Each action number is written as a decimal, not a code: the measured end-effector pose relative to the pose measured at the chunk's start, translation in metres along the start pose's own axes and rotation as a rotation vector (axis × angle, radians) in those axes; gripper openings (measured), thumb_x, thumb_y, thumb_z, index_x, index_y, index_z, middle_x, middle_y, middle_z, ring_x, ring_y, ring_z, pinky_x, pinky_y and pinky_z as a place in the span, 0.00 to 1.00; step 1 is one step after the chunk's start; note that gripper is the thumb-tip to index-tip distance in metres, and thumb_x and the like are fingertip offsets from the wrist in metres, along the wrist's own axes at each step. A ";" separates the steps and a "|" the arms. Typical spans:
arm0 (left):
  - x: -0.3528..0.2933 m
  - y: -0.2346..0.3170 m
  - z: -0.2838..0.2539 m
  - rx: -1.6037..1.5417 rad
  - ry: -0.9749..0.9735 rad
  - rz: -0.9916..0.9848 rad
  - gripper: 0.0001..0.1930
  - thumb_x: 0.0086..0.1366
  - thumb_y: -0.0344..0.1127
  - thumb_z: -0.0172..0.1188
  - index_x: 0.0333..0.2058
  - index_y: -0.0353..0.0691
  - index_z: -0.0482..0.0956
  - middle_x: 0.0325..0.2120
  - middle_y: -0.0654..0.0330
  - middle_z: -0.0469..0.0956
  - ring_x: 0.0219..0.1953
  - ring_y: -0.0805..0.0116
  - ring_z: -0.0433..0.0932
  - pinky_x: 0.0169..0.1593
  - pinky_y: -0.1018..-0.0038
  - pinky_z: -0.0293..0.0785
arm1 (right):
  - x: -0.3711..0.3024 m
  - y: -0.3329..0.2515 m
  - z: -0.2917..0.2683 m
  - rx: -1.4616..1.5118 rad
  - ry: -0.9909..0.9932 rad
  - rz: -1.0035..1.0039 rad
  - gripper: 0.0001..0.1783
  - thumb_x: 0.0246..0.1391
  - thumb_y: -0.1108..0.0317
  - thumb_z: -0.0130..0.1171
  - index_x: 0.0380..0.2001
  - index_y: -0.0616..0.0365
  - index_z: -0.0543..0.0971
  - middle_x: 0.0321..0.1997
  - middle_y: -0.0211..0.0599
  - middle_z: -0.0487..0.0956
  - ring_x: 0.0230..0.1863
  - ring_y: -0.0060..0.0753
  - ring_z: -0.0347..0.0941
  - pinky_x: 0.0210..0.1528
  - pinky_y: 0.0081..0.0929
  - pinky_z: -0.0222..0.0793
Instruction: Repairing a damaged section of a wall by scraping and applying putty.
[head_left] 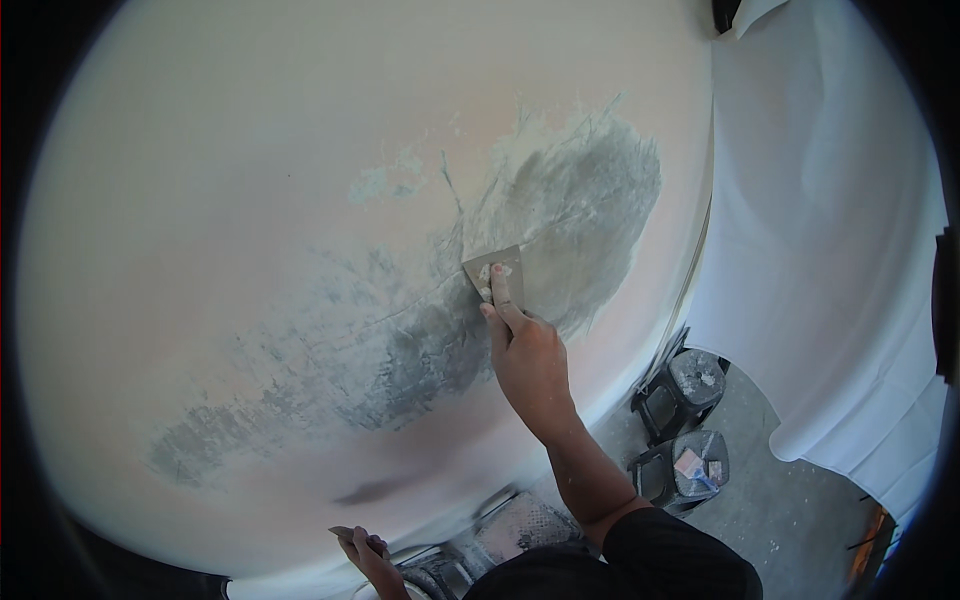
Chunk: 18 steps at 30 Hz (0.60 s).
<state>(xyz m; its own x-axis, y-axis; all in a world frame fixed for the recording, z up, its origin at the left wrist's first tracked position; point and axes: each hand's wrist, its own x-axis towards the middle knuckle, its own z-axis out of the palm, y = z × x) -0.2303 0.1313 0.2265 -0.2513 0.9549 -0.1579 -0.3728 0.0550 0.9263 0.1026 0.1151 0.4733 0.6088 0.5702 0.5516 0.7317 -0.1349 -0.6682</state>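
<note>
Low by the person's dark clothing, the left hand is pinching a thin flat tool, mostly hidden by the fingers. Farther out, the right hand is gripping a scraper, its index finger lying along the blade, which is resting against a large pale surface by a rough grey patch. White paste is clinging to the blade. Off to the right, two dark stools are standing on the floor, the nearer one holding a blue-handled brush. Beyond, a white sheet is hanging.
</note>
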 end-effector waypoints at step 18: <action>-0.010 0.012 -0.004 0.003 0.010 0.040 0.09 0.64 0.35 0.55 0.40 0.45 0.65 0.22 0.69 0.60 0.16 0.81 0.60 0.19 0.82 0.58 | 0.004 -0.014 -0.002 0.035 0.049 0.036 0.23 0.66 0.61 0.49 0.64 0.48 0.69 0.32 0.61 0.78 0.38 0.63 0.76 0.39 0.47 0.71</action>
<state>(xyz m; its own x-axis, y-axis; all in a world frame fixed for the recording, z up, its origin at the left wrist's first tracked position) -0.2361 0.1210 0.2376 -0.2751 0.9533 -0.1247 -0.3595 0.0183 0.9330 0.0957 0.1178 0.4859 0.6495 0.5248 0.5502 0.6985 -0.1258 -0.7045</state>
